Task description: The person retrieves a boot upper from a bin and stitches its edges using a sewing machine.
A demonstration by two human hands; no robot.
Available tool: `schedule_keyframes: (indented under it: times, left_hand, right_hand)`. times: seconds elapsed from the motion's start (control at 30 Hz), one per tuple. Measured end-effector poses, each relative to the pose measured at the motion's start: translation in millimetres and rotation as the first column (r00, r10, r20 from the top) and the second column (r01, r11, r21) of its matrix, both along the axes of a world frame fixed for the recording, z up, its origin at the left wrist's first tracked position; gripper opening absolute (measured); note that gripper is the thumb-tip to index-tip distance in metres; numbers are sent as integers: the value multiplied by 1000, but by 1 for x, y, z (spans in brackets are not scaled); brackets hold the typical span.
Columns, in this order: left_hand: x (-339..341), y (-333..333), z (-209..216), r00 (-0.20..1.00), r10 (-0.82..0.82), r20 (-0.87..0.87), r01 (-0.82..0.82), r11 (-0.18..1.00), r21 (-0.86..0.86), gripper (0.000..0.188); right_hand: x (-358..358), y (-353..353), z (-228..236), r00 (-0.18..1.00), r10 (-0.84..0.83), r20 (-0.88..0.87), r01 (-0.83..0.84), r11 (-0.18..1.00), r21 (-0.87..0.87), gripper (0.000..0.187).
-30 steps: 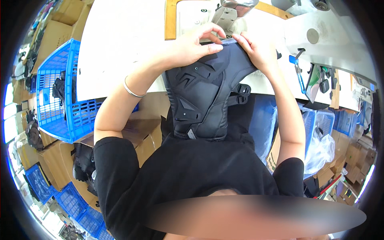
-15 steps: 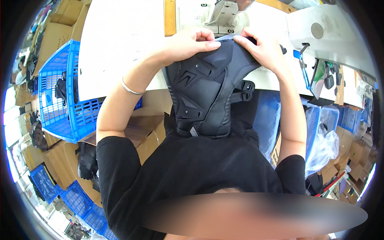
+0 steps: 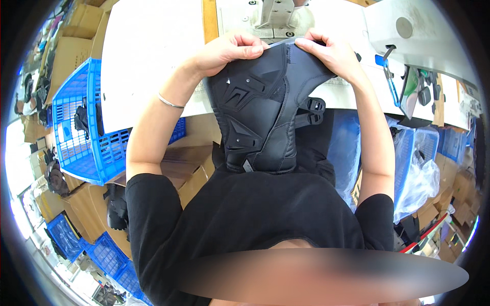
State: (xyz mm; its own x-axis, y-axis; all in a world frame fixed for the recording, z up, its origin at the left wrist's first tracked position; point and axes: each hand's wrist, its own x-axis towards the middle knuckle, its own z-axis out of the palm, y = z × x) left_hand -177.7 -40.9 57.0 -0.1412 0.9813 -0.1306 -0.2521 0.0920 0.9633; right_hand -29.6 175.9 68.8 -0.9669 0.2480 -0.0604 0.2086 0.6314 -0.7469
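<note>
A black boot upper point(image 3: 255, 112) with raised moulded panels hangs from both hands, its lower end resting near my lap. My left hand point(image 3: 224, 51) pinches the upper's top edge between thumb and fingers on the left. At the right part of that same edge, my right hand point(image 3: 329, 53) grips it with the thumb on the near side. A pale, thin strip of lining shows along the edge between the hands. Black buckle straps point(image 3: 314, 109) stick out from the upper's right side. Just beyond the edge stands the metal head of a sewing machine point(image 3: 275, 15).
A white worktable point(image 3: 148, 61) spreads behind the hands, with the machine's pale body point(image 3: 429, 35) at the right. Small tools point(image 3: 390, 81) hang there. A blue basket point(image 3: 94, 148) stands at the left, cardboard boxes point(image 3: 184, 158) below the table, and plastic-lined blue crates point(image 3: 408, 163) at the right.
My left hand has slid left along the top edge, widening the gap between the hands. The upper's top has shifted slightly left and turned, showing more of its right panel.
</note>
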Motion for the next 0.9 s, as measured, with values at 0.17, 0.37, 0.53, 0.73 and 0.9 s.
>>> schedule_keyframes:
  times: [0.17, 0.37, 0.53, 0.73, 0.9]
  left_hand:
    - [0, 1, -1, 999, 9, 39, -6, 997, -71, 24]
    - [0, 1, 2, 1000, -19, 11, 21, 987, -159, 31]
    - [8, 4, 7, 998, 30, 50, -18, 974, -227, 26]
    - [15, 9, 16, 992, -27, -122, -19, 931, -365, 30]
    - [25, 11, 16, 875, -123, -469, -74, 922, -379, 30]
  right_hand:
    - [0, 0, -1, 1000, 5, -17, -5, 1000, -25, 39]
    - [0, 1, -4, 998, 17, -63, -20, 999, -34, 36]
    - [-1, 0, -5, 996, 37, -83, -40, 999, -36, 35]
    - [-1, -1, -10, 993, -7, -120, 9, 1000, 18, 36]
    - [0, -4, -16, 992, -38, -121, 48, 995, 83, 36]
